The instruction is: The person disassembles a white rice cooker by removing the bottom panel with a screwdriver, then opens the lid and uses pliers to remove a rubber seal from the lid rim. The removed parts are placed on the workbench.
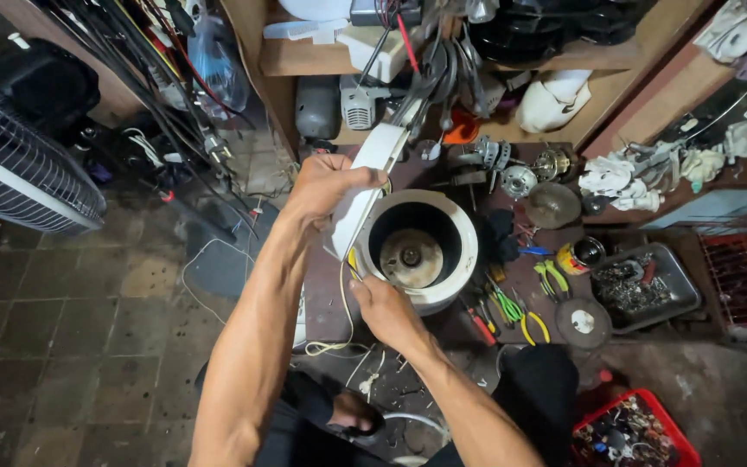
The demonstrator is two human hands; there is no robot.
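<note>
Here, left hand [326,183] fingers grip a white side panel [365,186] of the rice cooker [421,251]; right hand [384,307] fingers pinch yellow wires [345,290] beside it on the counter [555,242].

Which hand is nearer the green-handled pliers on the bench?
Right. The right hand sits at the cooker's near rim, just beside the green-handled pliers; the left hand holds the white panel farther away.

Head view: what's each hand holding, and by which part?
Left hand grips the white side panel near its middle, beside the white cooker body. Right hand pinches the yellow wire at the cooker's near rim.
</note>
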